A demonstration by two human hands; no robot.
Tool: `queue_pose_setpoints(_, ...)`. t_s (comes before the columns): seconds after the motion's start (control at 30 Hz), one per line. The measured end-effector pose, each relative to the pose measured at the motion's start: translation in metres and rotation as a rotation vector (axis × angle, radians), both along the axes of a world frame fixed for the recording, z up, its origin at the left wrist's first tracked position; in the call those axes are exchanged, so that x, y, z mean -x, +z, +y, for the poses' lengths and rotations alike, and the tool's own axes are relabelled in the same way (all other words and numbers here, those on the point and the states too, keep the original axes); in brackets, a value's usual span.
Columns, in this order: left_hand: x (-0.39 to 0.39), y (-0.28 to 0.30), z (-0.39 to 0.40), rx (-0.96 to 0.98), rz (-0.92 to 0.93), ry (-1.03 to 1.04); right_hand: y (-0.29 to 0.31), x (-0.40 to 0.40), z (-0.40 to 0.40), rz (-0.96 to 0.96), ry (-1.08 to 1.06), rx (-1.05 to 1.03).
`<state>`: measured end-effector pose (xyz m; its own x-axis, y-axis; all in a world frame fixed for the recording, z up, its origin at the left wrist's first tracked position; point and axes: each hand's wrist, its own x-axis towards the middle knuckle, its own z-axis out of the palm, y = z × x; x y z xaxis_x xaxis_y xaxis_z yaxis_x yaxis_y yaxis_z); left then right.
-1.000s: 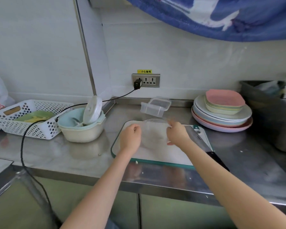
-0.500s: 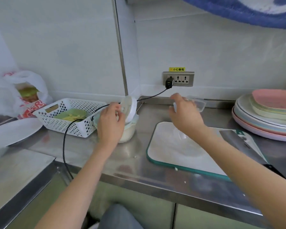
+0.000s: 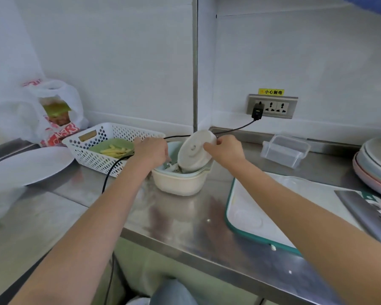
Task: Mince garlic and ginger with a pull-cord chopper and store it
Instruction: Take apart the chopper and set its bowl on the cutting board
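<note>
A round white chopper lid (image 3: 193,151) leans tilted in a cream bowl (image 3: 178,183) with a pale blue inner basket, at the middle of the steel counter. My right hand (image 3: 226,150) pinches the lid's upper right edge. Over the bowl's left rim, my left hand (image 3: 151,150) reaches down inside; its fingertips are hidden, so what it touches is unclear. A clear lidded storage box (image 3: 284,150) stands empty to the right, near the wall.
A white cutting board (image 3: 273,208) with a green rim carries a cleaver (image 3: 365,212) at the right. Stacked plates (image 3: 376,170) sit far right. Left of the bowl are a white basket (image 3: 97,157), a black cable (image 3: 110,172), a white plate (image 3: 26,166) and a plastic bag (image 3: 53,113).
Both hands left the cutting board and moved left to the bowl. My right hand came over from the storage box and took the lid's edge; my left hand dropped into the bowl.
</note>
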<state>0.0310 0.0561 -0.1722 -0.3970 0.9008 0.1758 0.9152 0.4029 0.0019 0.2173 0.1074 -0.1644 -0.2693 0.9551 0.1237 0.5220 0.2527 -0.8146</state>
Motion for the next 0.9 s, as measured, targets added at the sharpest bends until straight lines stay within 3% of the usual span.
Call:
queue_pose_setpoints(0.1,0.002,-0.002,0.003,-0.033,-0.195,0.034,0.008,0.000,-0.003,0.104,-0.032,-0.063)
queue_pose_setpoints(0.27,-0.002,-0.003,0.004,-0.124,-0.368,0.111,0.018,-0.006,-0.007,0.238,-0.054,-0.227)
queue_pose_setpoints(0.37,-0.004,0.004,0.002,-0.262,-0.527,0.119,0.018,-0.019,-0.004,0.349,-0.110,-0.229)
queue_pose_setpoints(0.47,-0.010,0.012,-0.003,-0.452,-0.538,0.094,0.016,-0.045,0.001,0.387,-0.159,-0.264)
queue_pose_setpoints(0.6,-0.026,0.020,-0.010,-0.684,-0.389,-0.032,0.008,-0.093,0.005,0.100,0.013,-0.458)
queue_pose_setpoints(0.8,-0.071,0.025,-0.010,-1.041,-0.155,-0.232,-0.014,-0.131,-0.015,-0.772,0.331,-0.613)
queue_pose_setpoints(0.9,-0.096,0.029,-0.008,-1.129,-0.142,-0.287,-0.028,-0.131,-0.028,-0.945,0.335,-0.702)
